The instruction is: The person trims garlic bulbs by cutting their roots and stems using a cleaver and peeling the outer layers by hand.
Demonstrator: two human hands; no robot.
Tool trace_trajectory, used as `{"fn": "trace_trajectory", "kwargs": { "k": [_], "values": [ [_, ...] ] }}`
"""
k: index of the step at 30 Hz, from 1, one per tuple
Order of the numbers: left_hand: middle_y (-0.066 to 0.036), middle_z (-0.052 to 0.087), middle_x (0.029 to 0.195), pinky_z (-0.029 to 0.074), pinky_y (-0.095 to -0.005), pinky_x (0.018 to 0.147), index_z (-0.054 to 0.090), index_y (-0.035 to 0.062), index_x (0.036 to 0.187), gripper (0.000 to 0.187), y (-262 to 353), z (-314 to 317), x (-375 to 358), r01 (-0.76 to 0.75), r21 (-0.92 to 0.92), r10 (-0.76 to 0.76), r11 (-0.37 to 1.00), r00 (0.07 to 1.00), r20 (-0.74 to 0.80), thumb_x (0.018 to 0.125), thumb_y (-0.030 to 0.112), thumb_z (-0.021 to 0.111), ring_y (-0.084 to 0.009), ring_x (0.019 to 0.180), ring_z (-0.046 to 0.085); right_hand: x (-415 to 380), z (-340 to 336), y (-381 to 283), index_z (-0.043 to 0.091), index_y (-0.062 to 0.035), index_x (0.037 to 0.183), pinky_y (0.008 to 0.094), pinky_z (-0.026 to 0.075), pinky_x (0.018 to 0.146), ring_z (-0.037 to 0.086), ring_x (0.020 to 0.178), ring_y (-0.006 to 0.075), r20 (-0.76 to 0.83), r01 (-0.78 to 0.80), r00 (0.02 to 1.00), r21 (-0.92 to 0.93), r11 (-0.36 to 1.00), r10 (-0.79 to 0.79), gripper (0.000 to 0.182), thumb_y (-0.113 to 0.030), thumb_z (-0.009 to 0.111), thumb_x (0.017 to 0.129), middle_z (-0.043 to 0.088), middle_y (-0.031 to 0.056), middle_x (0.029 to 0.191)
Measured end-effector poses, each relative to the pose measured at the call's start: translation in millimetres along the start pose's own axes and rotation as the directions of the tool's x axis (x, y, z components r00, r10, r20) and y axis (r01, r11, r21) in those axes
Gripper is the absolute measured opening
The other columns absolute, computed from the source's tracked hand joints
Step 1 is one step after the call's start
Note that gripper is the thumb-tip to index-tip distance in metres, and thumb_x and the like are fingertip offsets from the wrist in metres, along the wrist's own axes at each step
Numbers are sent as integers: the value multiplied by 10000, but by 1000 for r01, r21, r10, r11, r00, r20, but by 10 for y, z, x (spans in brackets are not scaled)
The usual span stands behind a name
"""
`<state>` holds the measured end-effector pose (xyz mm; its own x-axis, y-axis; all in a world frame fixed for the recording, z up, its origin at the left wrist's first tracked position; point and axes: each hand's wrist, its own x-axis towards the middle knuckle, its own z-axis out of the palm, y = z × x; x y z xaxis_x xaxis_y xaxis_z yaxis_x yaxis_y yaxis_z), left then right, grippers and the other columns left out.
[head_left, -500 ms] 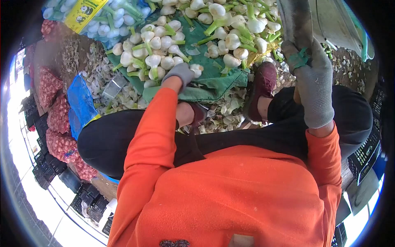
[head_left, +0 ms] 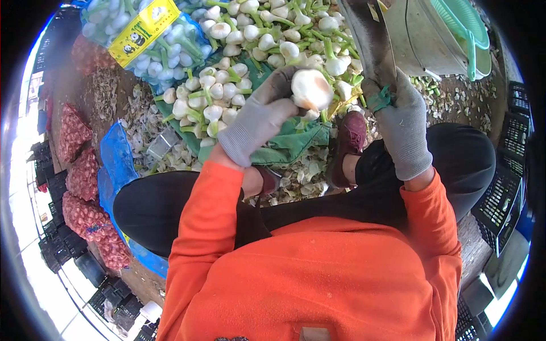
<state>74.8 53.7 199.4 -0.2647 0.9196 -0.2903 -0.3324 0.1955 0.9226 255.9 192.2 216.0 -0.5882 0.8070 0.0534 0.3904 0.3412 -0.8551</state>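
Note:
My left hand (head_left: 259,116), in a grey glove, is closed round a white garlic bulb (head_left: 311,90) and holds it up above the pile. In my gloved right hand (head_left: 400,125) is the handle end of a long metal blade (head_left: 369,40), which points away from me; a green strip is tied near my fingers. Trimmed garlic bulbs (head_left: 213,94) with short green stems lie on the green cloth (head_left: 296,142). More garlic (head_left: 290,50) is heaped behind them.
A bag of garlic (head_left: 165,48) with a yellow label stands at the back left. Red net sacks (head_left: 82,179) and blue netting (head_left: 116,150) lie left. At the back right is a pale bucket (head_left: 424,40) beside a green basket (head_left: 463,25). Black crates (head_left: 497,199) stand right.
My left hand has risen from the trimmed bulbs and moved right, with a bulb in its grip. The camera view has shifted. The blade is still in my right hand.

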Motion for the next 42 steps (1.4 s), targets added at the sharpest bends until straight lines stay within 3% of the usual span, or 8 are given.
{"fn": "trace_trajectory", "kwargs": {
  "k": [3,10,16,19,25,29,31,42],
  "values": [
    [-85,553,1212,433,-255,934,416,-2,1350,518,34,66,-85,-215,428,188,878,977,105,859,89,557,-156,1090,548,-9,-33,16,599,14,1200,256,483,807,601,873,79,-3,17,1000,28,999,-17,346,-118,666,888,688,51,1006],
    [-81,536,1233,453,-292,946,386,7,1358,639,166,334,-375,-21,-63,17,998,998,-60,851,219,712,-156,1102,545,-95,-49,-65,621,-17,1128,269,479,736,616,795,125,-30,73,997,17,997,-72,279,-124,677,876,683,39,900],
    [-69,584,1172,511,-306,871,432,41,1306,639,161,206,-491,-67,-18,65,998,994,-92,790,181,781,-167,1023,601,-262,-72,-361,611,-77,1008,391,479,588,598,670,279,180,602,784,-450,660,-594,272,-82,657,740,586,86,784],
    [-104,536,1306,480,-325,940,409,51,1371,734,40,-29,-351,-650,745,641,151,638,427,767,239,782,-198,1148,557,-331,4,-338,599,-97,1050,359,465,568,583,668,221,268,703,686,-487,519,-677,329,-140,623,724,561,38,780],
    [-64,558,1168,494,-295,914,416,59,1264,641,138,134,-570,-370,562,408,740,911,62,743,114,786,-142,1073,563,-358,76,-327,598,-93,1060,342,470,579,587,702,203,349,740,649,-498,453,-677,353,-177,613,717,573,27,826],
    [-65,554,1195,507,-303,927,416,60,1284,612,-453,-73,-248,-218,-218,243,951,966,92,775,92,753,-151,1090,572,-361,125,-309,624,-66,1091,366,460,601,582,692,229,323,752,636,-464,468,-701,455,-158,657,648,564,45,806],
    [-67,549,1217,516,-310,925,416,65,1300,568,-554,-106,-71,126,-715,118,688,952,282,819,98,717,-160,1094,578,-356,121,-300,640,-51,1103,377,456,611,583,690,242,333,758,632,-453,469,-700,494,-145,677,619,563,56,800],
    [-56,584,1182,522,-309,895,470,84,1282,371,-26,119,-519,-240,-162,260,957,959,114,928,92,582,-149,1054,598,-271,104,-176,617,-104,1032,309,437,543,549,644,172,274,782,529,-526,335,-803,352,-118,651,681,535,-8,762]
  ]
}}
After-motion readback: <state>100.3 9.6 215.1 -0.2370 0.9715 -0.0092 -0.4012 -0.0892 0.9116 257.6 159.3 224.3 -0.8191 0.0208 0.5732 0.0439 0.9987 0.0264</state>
